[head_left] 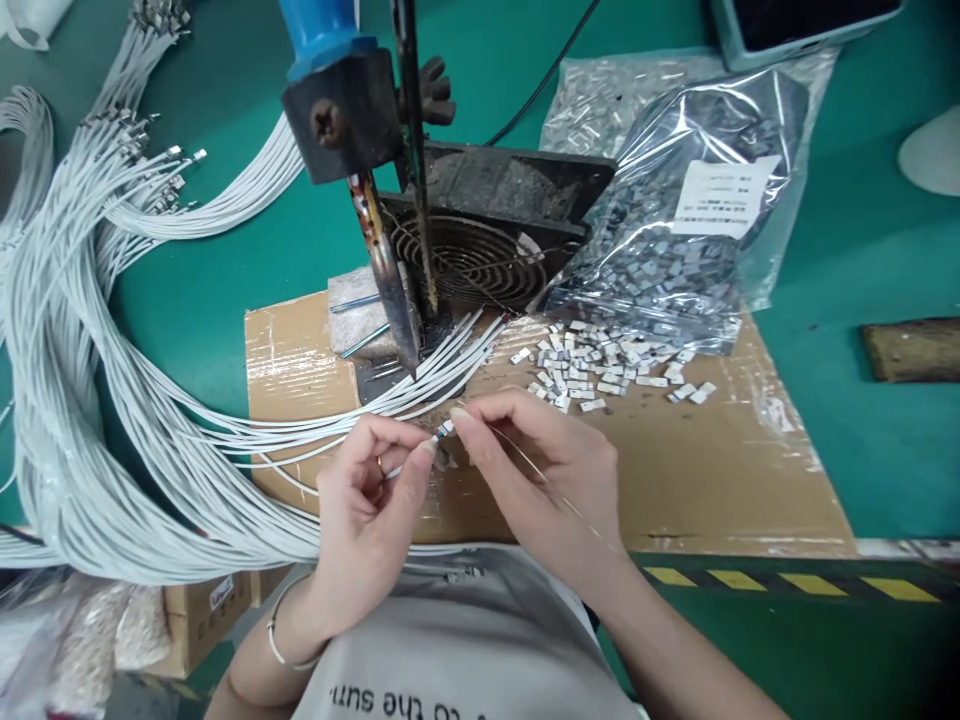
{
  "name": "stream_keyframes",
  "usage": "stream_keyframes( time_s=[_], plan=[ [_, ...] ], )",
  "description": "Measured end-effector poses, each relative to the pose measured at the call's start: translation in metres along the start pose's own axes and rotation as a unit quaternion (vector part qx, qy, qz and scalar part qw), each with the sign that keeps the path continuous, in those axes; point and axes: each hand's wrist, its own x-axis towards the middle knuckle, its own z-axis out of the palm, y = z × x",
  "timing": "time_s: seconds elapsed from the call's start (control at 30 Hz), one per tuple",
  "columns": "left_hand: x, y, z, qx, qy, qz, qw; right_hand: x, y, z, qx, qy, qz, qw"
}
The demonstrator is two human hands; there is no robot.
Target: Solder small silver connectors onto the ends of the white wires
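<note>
My left hand (379, 500) pinches the end of a white cable close to the front of the cardboard. Touching that cable end is a small white connector (448, 428), pinched between the thumb and forefinger of my right hand (544, 470). A thin wire (536, 468) also runs through my right hand. Just beyond my hands, a soldering iron (386, 270) in a blue-handled holder points down over a row of white cable ends (442, 375). Small white connectors (592, 362) lie in a loose pile right of these cables.
A thick bundle of white cables (82, 350) covers the left side. Behind the iron stands a black fan (472, 255). Bags of small parts (675, 230), a phone (802, 25) and a dark bar (911, 350) are on the right. Cardboard (720, 470) lies on the green table (847, 250).
</note>
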Motion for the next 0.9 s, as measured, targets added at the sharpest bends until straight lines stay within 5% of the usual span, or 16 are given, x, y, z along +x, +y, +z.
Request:
stream_keyframes(
  time_s=[0.6, 0.9],
  plan=[
    [-0.0006, 0.0013, -0.0026, -0.013, -0.008, -0.021, 1.000, -0.0046, -0.0020, 0.0010, 0.050, -0.007, 0.042, 0.998],
    [-0.0016, 0.0010, -0.0016, -0.010, -0.005, -0.019, 1.000, -0.0014, -0.0016, -0.0006, 0.125, -0.052, 0.146, 0.980]
  ],
)
